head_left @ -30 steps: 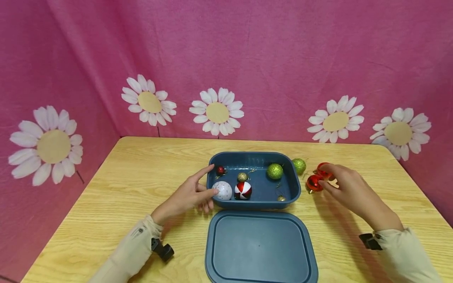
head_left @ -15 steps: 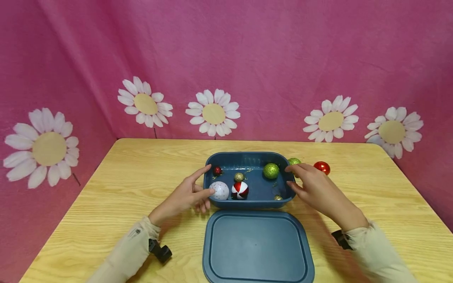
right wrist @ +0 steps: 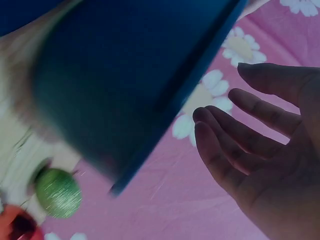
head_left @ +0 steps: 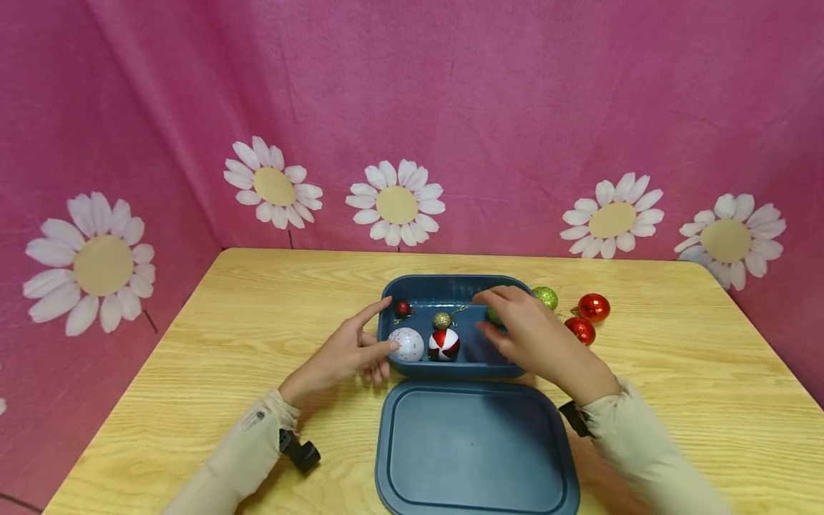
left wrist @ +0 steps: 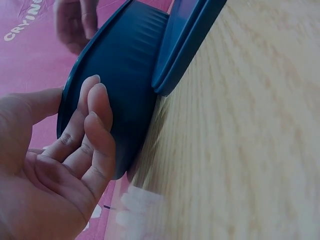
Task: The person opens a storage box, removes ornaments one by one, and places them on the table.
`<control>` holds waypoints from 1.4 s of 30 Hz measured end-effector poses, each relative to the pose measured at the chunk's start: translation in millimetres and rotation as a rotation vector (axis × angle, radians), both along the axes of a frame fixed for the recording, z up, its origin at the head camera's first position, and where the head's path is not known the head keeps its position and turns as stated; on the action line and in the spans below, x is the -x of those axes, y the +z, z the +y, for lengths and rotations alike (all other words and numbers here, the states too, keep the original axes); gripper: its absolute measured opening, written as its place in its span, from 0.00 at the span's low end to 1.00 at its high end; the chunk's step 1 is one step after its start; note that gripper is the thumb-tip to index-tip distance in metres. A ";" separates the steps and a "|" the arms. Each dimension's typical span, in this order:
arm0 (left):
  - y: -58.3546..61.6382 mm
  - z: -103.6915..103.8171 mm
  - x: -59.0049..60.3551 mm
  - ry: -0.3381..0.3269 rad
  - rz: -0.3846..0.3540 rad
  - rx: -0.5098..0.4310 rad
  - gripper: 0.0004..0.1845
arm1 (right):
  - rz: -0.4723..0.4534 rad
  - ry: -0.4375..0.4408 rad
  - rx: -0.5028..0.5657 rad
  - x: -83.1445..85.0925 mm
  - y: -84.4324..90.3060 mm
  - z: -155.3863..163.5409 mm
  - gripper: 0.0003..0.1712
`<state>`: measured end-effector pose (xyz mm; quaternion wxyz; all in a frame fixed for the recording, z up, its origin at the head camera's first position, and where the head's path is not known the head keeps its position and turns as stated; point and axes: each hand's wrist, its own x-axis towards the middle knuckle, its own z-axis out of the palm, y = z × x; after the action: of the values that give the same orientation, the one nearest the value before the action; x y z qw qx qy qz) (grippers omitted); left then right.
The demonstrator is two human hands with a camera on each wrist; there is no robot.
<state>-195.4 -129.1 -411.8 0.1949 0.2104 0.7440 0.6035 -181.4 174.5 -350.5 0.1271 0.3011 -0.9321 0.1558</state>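
Observation:
A blue rectangular plastic box [head_left: 428, 368] has lost none of its load to view except where my right hand covers it: a white speckled bauble [head_left: 409, 346], a red-and-white bauble [head_left: 444, 346], a small gold bauble [head_left: 442, 320], a small dark red bauble [head_left: 402, 308] and a partly hidden green bauble [head_left: 492, 315]. My left hand [head_left: 344, 357] holds the box's left wall, thumb over the rim, fingers along the outside [left wrist: 97, 145]. Above the box's right half hovers my right hand [head_left: 531, 336], fingers loosely bent; the right wrist view shows nothing in it.
In front of the box lies its blue lid [head_left: 476, 450]. To the right, on the wooden table [head_left: 270, 300], are a green bauble [head_left: 546, 297] and two shiny red baubles, one farther back [head_left: 594, 307], one nearer [head_left: 581, 330]. A pink flowered cloth [head_left: 489, 129] hangs behind.
My right hand has moved left from the two red baubles to over the box's right half; both baubles stay on the table. The left hand keeps its place at the box.

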 end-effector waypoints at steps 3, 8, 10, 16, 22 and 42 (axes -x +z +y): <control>0.3 0.8 0.1 -0.003 -0.002 -0.001 0.42 | 0.000 0.008 -0.015 1.5 3.4 -12.4 0.19; 1.2 2.8 1.2 -0.006 -0.008 0.001 0.42 | -0.042 0.017 -0.012 2.1 4.2 -27.5 0.21; 1.9 4.3 2.1 -0.009 -0.009 0.005 0.42 | -0.052 0.028 -0.015 2.6 -0.6 -31.0 0.22; 2.4 6.5 3.7 -0.017 -0.006 0.003 0.41 | -0.155 0.090 -0.050 4.6 -21.6 -36.8 0.16; 3.0 3.4 1.3 -0.004 -0.011 0.009 0.42 | -0.321 0.091 -0.022 9.7 -28.8 -39.4 0.15; 0.6 0.4 -1.7 0.000 -0.013 -0.003 0.41 | -0.394 0.136 0.028 16.0 -32.8 -38.3 0.16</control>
<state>-193.7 -128.8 -411.2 0.1994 0.2070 0.7417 0.6060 -197.4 136.1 -383.3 -0.0643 0.3253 -0.9142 0.2331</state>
